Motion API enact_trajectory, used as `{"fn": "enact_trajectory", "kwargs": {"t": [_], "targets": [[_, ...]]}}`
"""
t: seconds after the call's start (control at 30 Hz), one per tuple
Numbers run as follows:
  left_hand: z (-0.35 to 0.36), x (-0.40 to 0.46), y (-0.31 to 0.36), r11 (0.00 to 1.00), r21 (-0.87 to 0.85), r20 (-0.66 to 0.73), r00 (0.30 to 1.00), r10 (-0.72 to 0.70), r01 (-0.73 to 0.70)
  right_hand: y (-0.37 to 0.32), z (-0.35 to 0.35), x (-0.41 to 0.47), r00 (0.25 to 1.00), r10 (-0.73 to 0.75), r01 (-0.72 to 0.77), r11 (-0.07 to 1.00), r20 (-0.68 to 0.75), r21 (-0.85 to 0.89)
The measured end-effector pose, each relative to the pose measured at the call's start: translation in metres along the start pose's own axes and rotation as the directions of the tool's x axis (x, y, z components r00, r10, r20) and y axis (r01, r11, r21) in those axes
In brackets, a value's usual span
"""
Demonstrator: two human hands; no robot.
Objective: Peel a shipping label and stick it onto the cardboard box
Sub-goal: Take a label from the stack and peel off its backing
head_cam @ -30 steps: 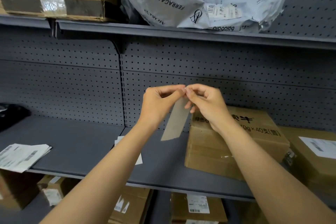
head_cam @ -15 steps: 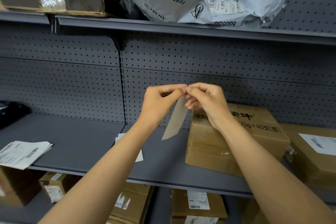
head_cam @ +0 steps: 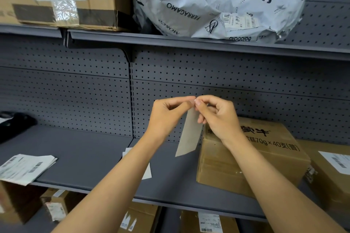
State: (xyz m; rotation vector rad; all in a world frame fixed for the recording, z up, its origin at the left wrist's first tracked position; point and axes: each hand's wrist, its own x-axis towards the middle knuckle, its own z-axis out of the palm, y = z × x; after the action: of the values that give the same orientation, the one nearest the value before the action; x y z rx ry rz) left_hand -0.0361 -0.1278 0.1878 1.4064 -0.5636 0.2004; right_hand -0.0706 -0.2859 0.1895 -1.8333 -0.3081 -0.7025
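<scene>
Both hands pinch the top corner of a thin grey-brown paper shipping label [head_cam: 189,132], left hand [head_cam: 166,115] and right hand [head_cam: 217,117] fingertips closed on it, above the brown cardboard box [head_cam: 251,162] on the grey shelf [head_cam: 85,157]. The label looks light and floppy, likely to curl, so picking the layers apart at that corner seems best.

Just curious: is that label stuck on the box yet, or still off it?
Off. The label hangs in the air, pinched at its top by left hand and right hand, beside the cardboard box.
</scene>
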Motion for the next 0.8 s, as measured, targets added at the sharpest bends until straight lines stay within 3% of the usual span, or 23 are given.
{"fn": "enact_trajectory", "kwargs": {"t": [0.4, 0.57, 0.8], "targets": [[0.004, -0.003, -0.002, 0.997, 0.049, -0.109, 0.993, -0.055, 0.060, -0.004, 0.009, -0.003, 0.995, 0.063, -0.062, 0.998, -0.078, 0.022], [-0.001, -0.003, -0.007, 0.976, 0.205, -0.082, 0.995, -0.063, 0.079, -0.002, 0.009, -0.004, 0.995, 0.092, -0.092, 0.996, -0.033, 0.015], [-0.011, 0.003, -0.007, 0.985, 0.082, -0.134, 0.981, -0.139, 0.151, 0.002, 0.012, -0.002, 0.983, 0.166, -0.167, 0.986, -0.081, -0.013]]}}
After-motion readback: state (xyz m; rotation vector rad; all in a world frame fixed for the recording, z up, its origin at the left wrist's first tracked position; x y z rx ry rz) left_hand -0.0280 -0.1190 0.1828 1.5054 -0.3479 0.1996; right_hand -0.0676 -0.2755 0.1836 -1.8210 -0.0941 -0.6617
